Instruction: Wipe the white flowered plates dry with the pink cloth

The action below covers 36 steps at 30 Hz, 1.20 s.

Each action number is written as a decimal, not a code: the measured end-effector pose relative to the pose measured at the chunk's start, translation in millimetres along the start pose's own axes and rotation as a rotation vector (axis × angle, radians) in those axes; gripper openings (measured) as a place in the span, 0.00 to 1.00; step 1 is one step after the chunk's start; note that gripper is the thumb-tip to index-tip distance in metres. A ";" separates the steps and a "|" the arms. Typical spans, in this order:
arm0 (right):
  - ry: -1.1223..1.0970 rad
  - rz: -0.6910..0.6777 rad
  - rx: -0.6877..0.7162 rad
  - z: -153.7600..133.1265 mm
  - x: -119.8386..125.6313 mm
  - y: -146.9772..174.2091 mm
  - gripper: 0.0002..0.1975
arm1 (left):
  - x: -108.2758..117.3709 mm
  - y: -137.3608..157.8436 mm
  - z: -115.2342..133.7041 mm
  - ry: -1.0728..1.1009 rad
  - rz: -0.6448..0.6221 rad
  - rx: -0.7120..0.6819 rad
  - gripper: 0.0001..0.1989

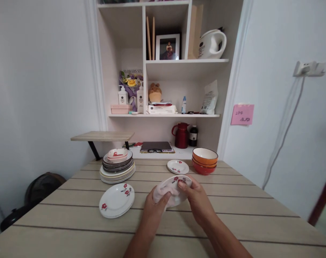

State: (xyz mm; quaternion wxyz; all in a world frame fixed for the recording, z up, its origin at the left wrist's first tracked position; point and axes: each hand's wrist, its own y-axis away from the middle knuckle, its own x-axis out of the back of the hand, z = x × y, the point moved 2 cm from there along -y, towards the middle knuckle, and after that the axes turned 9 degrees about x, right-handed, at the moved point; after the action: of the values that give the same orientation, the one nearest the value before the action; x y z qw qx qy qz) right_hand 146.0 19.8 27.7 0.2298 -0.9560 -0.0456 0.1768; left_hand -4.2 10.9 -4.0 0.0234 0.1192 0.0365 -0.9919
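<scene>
A small white plate with red flowers [185,179] is held up above the table, tilted, between both hands. My right hand [200,200] grips its right rim, thumb on the face and fingers behind. A pale pinkish-white cloth [168,190] lies bunched over the left part of the plate. My left hand [155,207] closes on that cloth and the plate's left edge, its thumb pressing on the cloth. To the left lie stacked larger flowered plates [116,200]. Just beyond the hands rests a short stack of small flowered plates [177,166].
Stacked plates [117,175] with a square dish [117,154] on top stand at the back left, near a small raised shelf [102,136]. Orange and red bowls [204,161] are stacked at the back right. Behind sit a closed laptop [156,146], glasses [154,151] and a red jug [181,136].
</scene>
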 end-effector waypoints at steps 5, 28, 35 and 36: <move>-0.131 0.047 -0.120 5.0 -3.0 0.4 0.18 | 0.9 -1.5 -1.0 0.012 0.042 -0.002 0.30; -0.140 0.129 -0.258 6.9 -1.3 0.5 0.22 | -2.9 1.2 -6.2 0.229 -0.093 -0.023 0.47; -0.127 0.122 -0.221 4.0 -1.0 0.4 0.21 | -2.3 8.6 4.7 -0.097 0.133 -0.236 0.43; -0.125 0.127 -0.207 2.6 -1.2 0.5 0.21 | -2.3 9.9 6.5 -0.160 0.185 -0.285 0.43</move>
State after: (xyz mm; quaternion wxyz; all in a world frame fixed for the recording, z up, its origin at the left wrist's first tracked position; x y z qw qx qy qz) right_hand 144.0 20.3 25.7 0.1149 -0.9627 -0.0174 0.2444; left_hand -3.0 0.6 2.3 0.1339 0.0382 0.1636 -0.9766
